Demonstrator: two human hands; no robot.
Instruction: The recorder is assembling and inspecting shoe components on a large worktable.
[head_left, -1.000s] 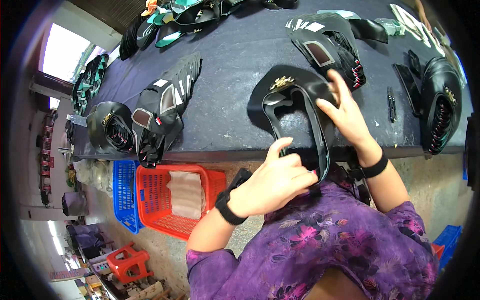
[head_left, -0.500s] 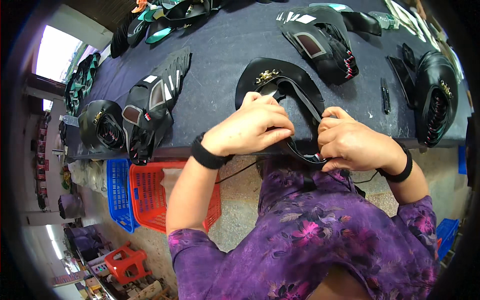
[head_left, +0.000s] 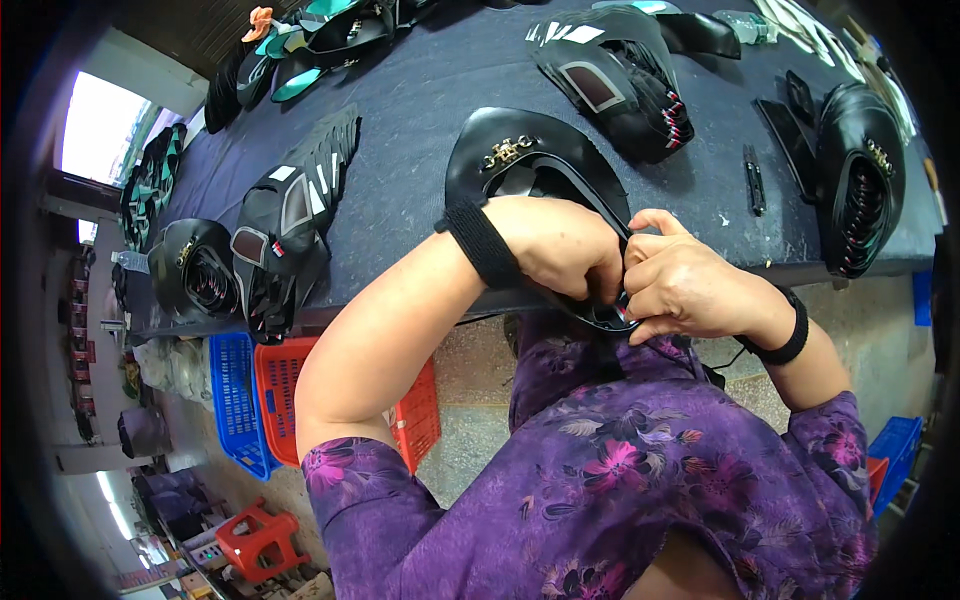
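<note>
A black shoe upper (head_left: 575,140) with a gold chain-like ornament (head_left: 510,151) on its toe lies at the table's near edge, its heel end toward me. My left hand (head_left: 560,240) reaches across its opening, fingers curled down against the inner side near the heel. Their tips are partly hidden. Close beside it, my right hand (head_left: 690,285) pinches the upper's right rim between thumb and bent fingers. A small pale-and-red label shows at the rim between both hands.
Stacked black uppers (head_left: 195,265) and lining pieces (head_left: 285,215) lie left; more pieces (head_left: 610,85) and uppers (head_left: 865,180) lie right. Black thread snips (head_left: 754,180) rest on the dark table (head_left: 410,130). Below stand a red basket (head_left: 415,405), blue basket (head_left: 235,400) and red stool (head_left: 262,540).
My left hand has moved right and down into the upper's opening, next to my right hand. The right hand keeps its pinch on the rim. The view has shifted slightly.
</note>
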